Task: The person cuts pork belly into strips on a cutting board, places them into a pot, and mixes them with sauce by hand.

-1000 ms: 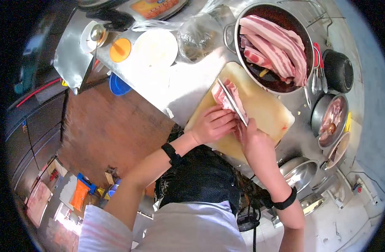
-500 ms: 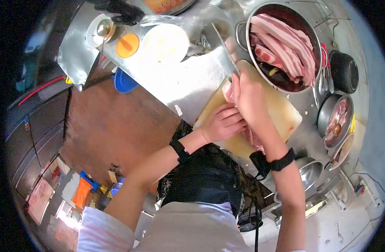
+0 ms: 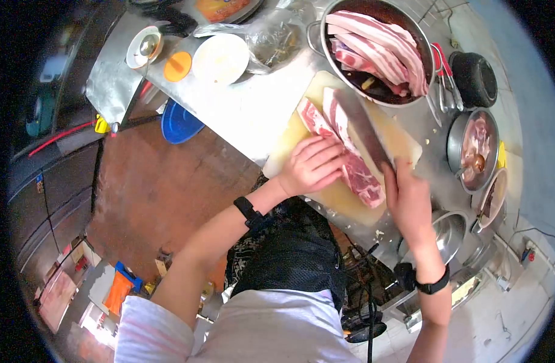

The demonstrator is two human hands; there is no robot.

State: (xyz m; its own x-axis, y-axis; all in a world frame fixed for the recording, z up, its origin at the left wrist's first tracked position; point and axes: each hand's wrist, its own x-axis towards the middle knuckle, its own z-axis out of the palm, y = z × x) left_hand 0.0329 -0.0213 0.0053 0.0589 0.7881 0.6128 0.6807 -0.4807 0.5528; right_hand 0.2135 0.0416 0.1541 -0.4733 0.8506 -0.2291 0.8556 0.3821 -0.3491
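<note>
A cutting board (image 3: 285,145) lies on the metal counter, with two long pieces of raw meat side by side on it. My left hand (image 3: 314,165) rests on the left side of the meat (image 3: 363,175), fingers bent and pressed together over it. My right hand (image 3: 409,202) is wrapped round the handle of a knife (image 3: 365,127). The blade, slightly blurred, points up and left along the right side of the meat. The lower part of the left piece is hidden under my left fingers.
A pot (image 3: 326,45) of meat strips stands beyond the board. At right are a metal bowl (image 3: 455,151) with meat, a black pot (image 3: 473,80) and red-handled tools (image 3: 450,75). Further left are a white plate (image 3: 220,59), an orange lid (image 3: 177,66) and a plastic bag (image 3: 274,39).
My right hand and the knife have moved right and toward my body, away from my left hand, uncovering two meat pieces. The view has shifted slightly.
</note>
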